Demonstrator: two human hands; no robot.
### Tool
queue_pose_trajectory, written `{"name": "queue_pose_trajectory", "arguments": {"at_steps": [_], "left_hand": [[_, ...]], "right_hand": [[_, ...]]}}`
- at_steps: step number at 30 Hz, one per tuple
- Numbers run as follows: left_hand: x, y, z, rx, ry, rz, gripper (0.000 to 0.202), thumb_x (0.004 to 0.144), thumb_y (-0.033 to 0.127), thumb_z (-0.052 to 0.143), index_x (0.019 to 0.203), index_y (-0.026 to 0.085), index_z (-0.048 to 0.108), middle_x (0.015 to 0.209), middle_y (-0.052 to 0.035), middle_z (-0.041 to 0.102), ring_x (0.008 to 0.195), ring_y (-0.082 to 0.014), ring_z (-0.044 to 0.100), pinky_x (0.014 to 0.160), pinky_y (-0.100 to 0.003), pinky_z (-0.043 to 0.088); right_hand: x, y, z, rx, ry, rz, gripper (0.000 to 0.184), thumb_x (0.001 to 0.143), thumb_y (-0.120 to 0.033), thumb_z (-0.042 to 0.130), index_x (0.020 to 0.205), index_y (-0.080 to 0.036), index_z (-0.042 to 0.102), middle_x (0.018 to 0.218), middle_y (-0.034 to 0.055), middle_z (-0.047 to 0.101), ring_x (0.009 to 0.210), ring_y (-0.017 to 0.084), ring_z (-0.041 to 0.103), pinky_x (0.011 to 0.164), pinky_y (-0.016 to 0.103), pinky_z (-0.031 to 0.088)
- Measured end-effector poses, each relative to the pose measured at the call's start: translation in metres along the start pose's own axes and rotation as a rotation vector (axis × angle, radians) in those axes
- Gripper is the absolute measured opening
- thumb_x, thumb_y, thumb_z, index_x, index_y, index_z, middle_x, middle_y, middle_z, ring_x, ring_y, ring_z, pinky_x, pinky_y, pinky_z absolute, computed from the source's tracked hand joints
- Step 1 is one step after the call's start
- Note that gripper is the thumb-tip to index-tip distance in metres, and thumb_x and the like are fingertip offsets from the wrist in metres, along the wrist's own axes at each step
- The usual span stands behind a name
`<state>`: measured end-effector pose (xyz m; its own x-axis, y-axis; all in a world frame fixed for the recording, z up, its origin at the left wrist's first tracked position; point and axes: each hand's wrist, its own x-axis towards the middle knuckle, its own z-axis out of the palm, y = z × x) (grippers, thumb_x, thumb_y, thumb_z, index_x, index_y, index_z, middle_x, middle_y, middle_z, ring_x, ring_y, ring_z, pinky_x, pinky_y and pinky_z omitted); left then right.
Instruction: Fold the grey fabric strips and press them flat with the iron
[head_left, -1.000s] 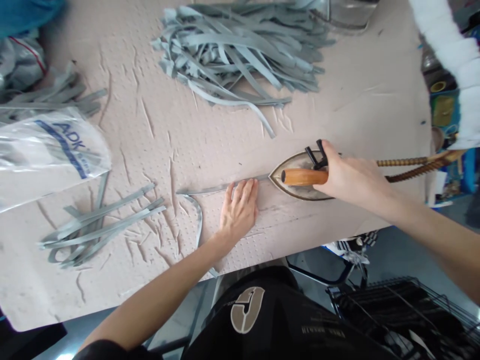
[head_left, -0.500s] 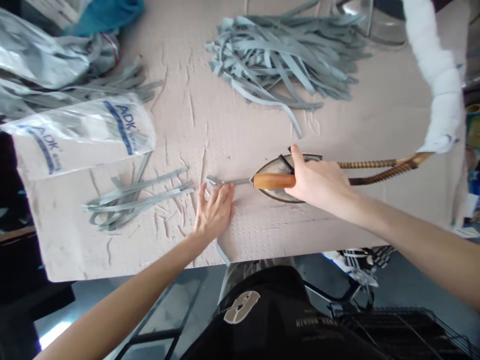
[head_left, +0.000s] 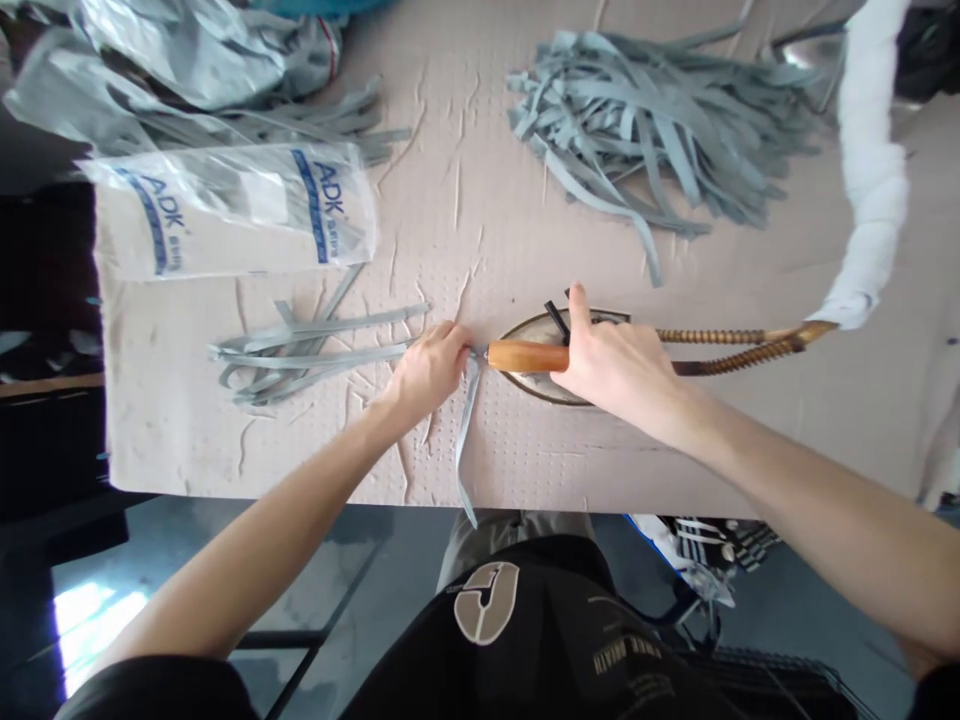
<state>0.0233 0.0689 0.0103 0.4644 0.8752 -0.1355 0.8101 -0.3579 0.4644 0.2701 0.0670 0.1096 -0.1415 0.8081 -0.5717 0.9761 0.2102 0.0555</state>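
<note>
My right hand [head_left: 619,365] grips the orange-brown wooden handle of a flat iron [head_left: 527,357], with its thumb raised beside a black clip. The iron's metal base [head_left: 525,331] lies on a beige padded sheet [head_left: 480,470], partly hidden by the hand. My left hand [head_left: 430,372] is closed just left of the iron's tip, pinching a narrow grey strip [head_left: 466,430]. That strip's loose end hangs down toward me across the sheet. The pinched part is hidden by my fingers.
A heap of grey strips [head_left: 645,130] lies at the far side, and a smaller bunch [head_left: 300,350] lies left of my left hand. A printed ADK plastic bag [head_left: 232,210] holds more strips. The iron's braided cord [head_left: 720,345] runs right to a white wrapped support [head_left: 874,170].
My left hand has moved right to the iron's tip and closed on the strip. The strip now hangs toward me, and the iron has moved little on the sheet.
</note>
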Motion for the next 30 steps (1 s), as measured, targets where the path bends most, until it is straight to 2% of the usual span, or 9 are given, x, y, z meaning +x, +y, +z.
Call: {"name": "queue_pose_trajectory", "arguments": {"at_steps": [3,8,14,17,20,22,24,27,30], "left_hand": [[-0.004,-0.01,0.002,-0.036,-0.019,0.097,0.016,0.097,0.015,0.049,0.104,0.018,0.063,0.098,-0.0071,0.065,0.086,-0.0211,0.064,0.075,-0.033,0.052],[-0.014,-0.02,0.007,0.165,0.042,0.288,0.018,0.1,0.013,0.045,0.098,0.019,0.063,0.095,-0.0077,0.062,0.088,-0.0229,0.061,0.079,-0.035,0.051],[-0.015,-0.025,0.022,0.229,0.231,0.4,0.019,0.102,0.017,0.045,0.093,0.018,0.062,0.089,-0.0073,0.061,0.085,-0.0229,0.058,0.076,-0.036,0.048],[-0.015,-0.028,0.031,0.227,0.339,0.395,0.018,0.1,0.015,0.046,0.092,0.019,0.061,0.089,-0.0068,0.061,0.085,-0.0223,0.057,0.076,-0.035,0.048],[-0.016,-0.03,0.037,0.194,0.445,0.381,0.016,0.098,0.012,0.047,0.092,0.02,0.06,0.088,-0.0071,0.06,0.083,-0.0218,0.055,0.074,-0.034,0.047],[-0.016,-0.031,0.039,0.165,0.486,0.364,0.016,0.096,0.01,0.047,0.09,0.02,0.059,0.087,-0.007,0.06,0.082,-0.0213,0.054,0.074,-0.033,0.048],[-0.017,-0.032,0.038,0.15,0.49,0.345,0.017,0.095,0.009,0.047,0.089,0.021,0.057,0.086,-0.0064,0.059,0.081,-0.0209,0.054,0.074,-0.033,0.048],[-0.019,-0.033,0.036,0.14,0.445,0.272,0.016,0.093,0.01,0.049,0.088,0.023,0.057,0.086,-0.0066,0.06,0.082,-0.0211,0.056,0.076,-0.033,0.05],[-0.02,-0.033,0.033,0.147,0.356,0.151,0.013,0.091,0.012,0.053,0.087,0.024,0.058,0.088,-0.0073,0.062,0.085,-0.0226,0.059,0.08,-0.038,0.051]], "right_hand": [[0.001,-0.001,-0.003,-0.015,-0.021,0.017,0.095,0.094,-0.051,0.049,0.163,0.003,0.012,0.088,0.0214,0.075,0.077,0.032,0.071,0.068,0.04,0.051],[0.003,-0.002,-0.004,-0.015,-0.046,0.074,0.101,0.089,-0.054,0.056,0.164,-0.002,0.015,0.092,0.0211,0.075,0.081,0.034,0.071,0.072,0.042,0.052],[0.005,-0.002,-0.004,-0.011,-0.021,0.095,0.103,0.087,-0.056,0.058,0.163,0.0,0.017,0.09,0.0217,0.075,0.081,0.036,0.071,0.071,0.044,0.051],[0.007,-0.009,-0.006,-0.033,-0.008,0.072,0.101,0.088,-0.054,0.057,0.163,0.002,0.018,0.092,0.0226,0.075,0.082,0.035,0.071,0.072,0.043,0.051],[0.009,-0.02,-0.008,-0.059,0.016,-0.01,0.097,0.09,-0.047,0.057,0.161,0.005,0.018,0.092,0.0232,0.075,0.085,0.034,0.072,0.072,0.04,0.051],[0.009,-0.024,-0.009,-0.066,0.033,-0.067,0.092,0.092,-0.042,0.056,0.16,0.007,0.019,0.092,0.0238,0.075,0.086,0.034,0.072,0.071,0.038,0.051],[0.009,-0.023,-0.01,-0.053,0.046,-0.101,0.085,0.092,-0.038,0.055,0.157,0.008,0.025,0.091,0.0244,0.074,0.086,0.034,0.072,0.069,0.037,0.05],[0.004,-0.004,-0.006,-0.019,0.044,-0.107,0.069,0.092,-0.035,0.053,0.149,0.003,0.04,0.089,0.0237,0.074,0.084,0.035,0.072,0.067,0.038,0.049],[-0.006,0.037,0.004,-0.009,-0.008,-0.015,0.066,0.09,-0.04,0.054,0.145,-0.005,0.044,0.092,0.0225,0.074,0.083,0.036,0.072,0.067,0.039,0.048]]}}
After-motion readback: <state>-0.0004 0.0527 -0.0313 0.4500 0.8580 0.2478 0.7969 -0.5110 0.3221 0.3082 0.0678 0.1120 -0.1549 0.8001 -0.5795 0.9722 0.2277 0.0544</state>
